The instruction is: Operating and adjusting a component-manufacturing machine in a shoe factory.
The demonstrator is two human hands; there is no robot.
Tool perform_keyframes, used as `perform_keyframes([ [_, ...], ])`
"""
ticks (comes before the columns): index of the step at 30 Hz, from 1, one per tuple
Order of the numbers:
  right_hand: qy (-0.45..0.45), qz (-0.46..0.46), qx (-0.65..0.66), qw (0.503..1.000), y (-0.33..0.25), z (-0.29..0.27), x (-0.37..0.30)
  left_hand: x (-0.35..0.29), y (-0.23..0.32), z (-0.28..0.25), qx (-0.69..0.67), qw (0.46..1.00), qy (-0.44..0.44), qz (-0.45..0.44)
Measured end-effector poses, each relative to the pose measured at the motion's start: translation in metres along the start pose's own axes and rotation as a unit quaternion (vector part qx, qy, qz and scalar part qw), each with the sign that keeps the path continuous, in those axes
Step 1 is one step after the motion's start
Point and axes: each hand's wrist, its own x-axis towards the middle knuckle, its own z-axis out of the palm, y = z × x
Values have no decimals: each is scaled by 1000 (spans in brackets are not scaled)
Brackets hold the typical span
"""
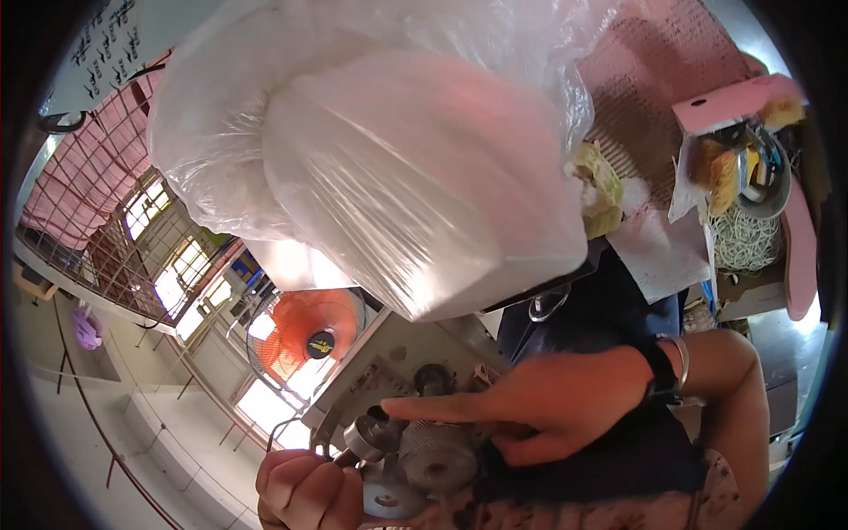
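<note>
My left hand point(309, 490) is closed in a fist at the lower left, beside a metal machine head with rollers. What lies inside its fingers is hidden; a bent wire point(284, 427) rises just behind it. My right hand point(556, 402) reaches in from the right with the index finger stretched out, its tip at a small metal roller point(369, 439). The other fingers are partly curled, and nothing shows in them. Under that finger sits a larger knurled metal roller point(439, 458), with a smooth metal disc point(389, 499) next to it.
A big translucent plastic bag point(424, 168) bulges across the upper middle. An orange fan point(309, 336) stands behind the machine. At the right, a box holds white elastic bands point(746, 240), a tape roll point(767, 190) and a pink sole-shaped piece point(800, 247). A wire rack point(93, 203) holds pink material.
</note>
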Motion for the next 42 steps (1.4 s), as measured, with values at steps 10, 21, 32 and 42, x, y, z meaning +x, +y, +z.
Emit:
perform_keyframes([
  [10, 57, -13, -32, 998, 5, -1, -35, 8, 5, 4, 30, 999, 33, -8],
  [21, 281, -221, -131, 925, 10, 5, 7, 10, 2, 0, 19, 1000, -16, 2],
  [32, 259, -186, -84, 944, 8, -2, 16, 16, 0, 0, 18, 999, -21, 20],
  [42, 159, 32, 460, 873, -2, -21, 29, 17, -1, -4, 22, 998, -45, 24],
])
